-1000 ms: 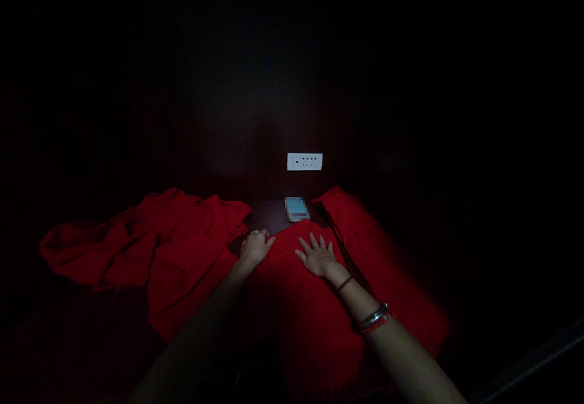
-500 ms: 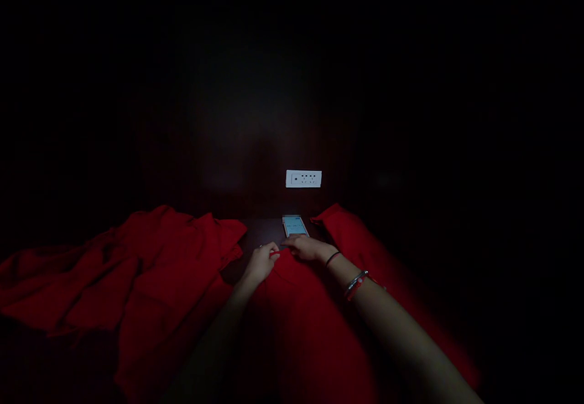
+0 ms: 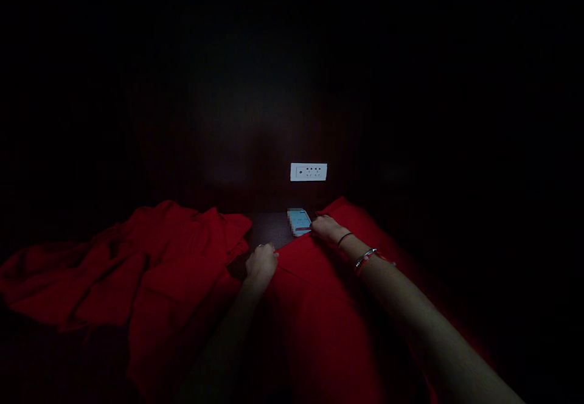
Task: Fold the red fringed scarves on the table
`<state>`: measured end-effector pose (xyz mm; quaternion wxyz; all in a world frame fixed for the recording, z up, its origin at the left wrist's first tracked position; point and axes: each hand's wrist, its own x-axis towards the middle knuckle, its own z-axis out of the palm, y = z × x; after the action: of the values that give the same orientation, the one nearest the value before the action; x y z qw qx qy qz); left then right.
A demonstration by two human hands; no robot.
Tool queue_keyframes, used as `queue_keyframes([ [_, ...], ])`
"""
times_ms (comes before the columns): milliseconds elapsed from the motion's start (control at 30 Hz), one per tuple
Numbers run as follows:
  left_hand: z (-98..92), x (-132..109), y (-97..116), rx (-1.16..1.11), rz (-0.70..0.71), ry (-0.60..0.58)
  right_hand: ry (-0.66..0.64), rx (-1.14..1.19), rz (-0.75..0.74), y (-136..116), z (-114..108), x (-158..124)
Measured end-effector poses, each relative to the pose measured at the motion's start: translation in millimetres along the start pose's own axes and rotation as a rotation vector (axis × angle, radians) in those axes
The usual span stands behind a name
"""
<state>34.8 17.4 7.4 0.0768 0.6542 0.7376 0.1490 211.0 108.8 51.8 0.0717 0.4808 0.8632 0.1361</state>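
A length of red cloth (image 3: 319, 313) stretches between my two hands and falls toward me. My left hand (image 3: 262, 264) is closed on its near left corner. Up and to the right, my right hand (image 3: 326, 227) grips the cloth's far edge with fingers curled, beside a lit phone (image 3: 299, 221); the fingertips are partly hidden. The phone lies face up on a dark surface (image 3: 269, 227), just beyond the cloth's edge. Bracelets (image 3: 367, 259) circle my right wrist.
Crumpled red cloth (image 3: 182, 252) is heaped on the left. More red cloth (image 3: 353, 215) lies beyond my right hand. A white socket panel (image 3: 309, 172) is set in the dark wall behind the phone. The surroundings are very dark.
My right hand has moved right, away from my left hand, drawing the cloth's edge out between them. More of the phone's screen shows. The view has shifted slightly.
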Motion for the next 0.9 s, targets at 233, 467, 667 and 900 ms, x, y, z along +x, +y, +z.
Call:
queue_keyframes([
  [233, 1.5, -6, 1, 0.093, 0.02, 0.011, 0.322, 0.248, -0.088, -39, 15, -56],
  [467, 3.4, 0, -4, 0.088, 0.029, -0.017, 0.028, 0.416, -0.081, -67, 48, -105],
  [667, -25.2, -13, -25, 0.185, 0.084, -0.164, -0.064, 0.41, -0.088, -65, 42, -100],
  [900, -65.3, -42, -90, 0.359, 0.279, -0.321, -0.07, 0.41, -0.046, -66, 42, -99],
])
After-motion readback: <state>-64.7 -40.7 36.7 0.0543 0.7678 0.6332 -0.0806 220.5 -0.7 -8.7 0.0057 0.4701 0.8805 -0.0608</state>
